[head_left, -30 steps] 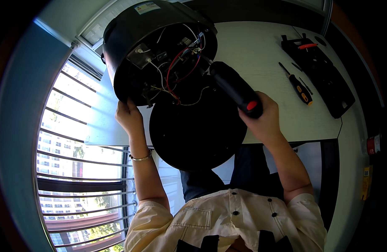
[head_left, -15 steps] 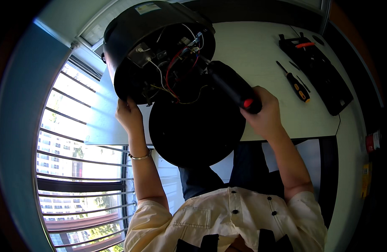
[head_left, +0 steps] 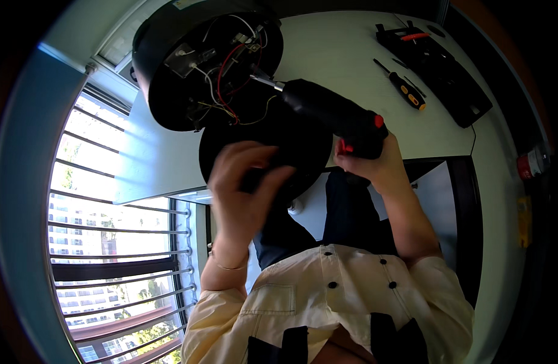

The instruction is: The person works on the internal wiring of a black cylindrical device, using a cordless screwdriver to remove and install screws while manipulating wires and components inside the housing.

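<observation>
Fingers of the right hand (head_left: 385, 164) are clamped around a black power screwdriver (head_left: 327, 106); those of the left hand (head_left: 238, 188) are spread apart. On the bench (head_left: 327, 48), the open black housing's (head_left: 147, 73) wires (head_left: 220, 79) could be nicked if the bit (head_left: 263, 77) slips.

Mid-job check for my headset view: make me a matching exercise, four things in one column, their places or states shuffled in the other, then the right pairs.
Things:
1. Power drill
2. Screwdriver
3. Left hand
4. Round black housing

Places or states:
A. Blurred, in front of the black disc, fingers and thumb apart
B. Open side showing loops of red and white wires
C. Held in the right hand
D. Lying on the table, black and yellow handle, beside the black tool case

Pairs: 1-C, 2-D, 3-A, 4-B
</observation>
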The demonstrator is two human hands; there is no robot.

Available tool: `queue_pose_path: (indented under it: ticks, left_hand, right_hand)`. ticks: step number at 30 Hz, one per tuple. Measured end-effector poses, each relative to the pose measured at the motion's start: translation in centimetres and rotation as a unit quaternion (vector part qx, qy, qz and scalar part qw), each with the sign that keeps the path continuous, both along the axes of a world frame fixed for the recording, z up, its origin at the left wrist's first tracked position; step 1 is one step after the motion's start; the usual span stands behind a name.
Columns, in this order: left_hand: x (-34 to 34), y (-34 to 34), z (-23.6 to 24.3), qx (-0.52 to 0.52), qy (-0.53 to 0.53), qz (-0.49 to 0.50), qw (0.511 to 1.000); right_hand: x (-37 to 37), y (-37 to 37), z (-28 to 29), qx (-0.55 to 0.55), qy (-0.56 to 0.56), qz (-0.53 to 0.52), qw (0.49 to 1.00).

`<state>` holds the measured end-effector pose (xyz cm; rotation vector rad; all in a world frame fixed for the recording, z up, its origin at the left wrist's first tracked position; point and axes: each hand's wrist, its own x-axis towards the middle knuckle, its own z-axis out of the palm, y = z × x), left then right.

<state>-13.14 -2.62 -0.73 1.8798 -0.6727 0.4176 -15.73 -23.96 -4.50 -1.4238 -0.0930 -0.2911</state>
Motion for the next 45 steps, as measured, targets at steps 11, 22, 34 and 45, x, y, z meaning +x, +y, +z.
queue_pose_path:
  ticks: [11, 22, 34, 45]
  left_hand:
    - [-2.3, -4.1, -2.3, -0.203, 0.286, -0.226, 0.909]
    - [-2.7, -4.4, -3.0, -0.181, 0.295, -0.236, 0.908]
    - [-2.5, -4.8, -4.1, -0.245, 0.326, -0.277, 0.87]
    - [-2.9, -4.7, -3.7, -0.254, 0.309, -0.243, 0.884]
  right_hand:
    - [-3.4, 1.9, -1.2, -0.041, -0.068, 0.033, 0.996]
    - [-4.0, 1.6, -1.6, -0.105, -0.071, 0.02, 0.992]
    - [-4.0, 1.4, -1.7, -0.089, -0.103, 0.036, 0.99]
    - [-4.1, 1.4, -0.8, -0.043, -0.11, 0.118, 0.986]
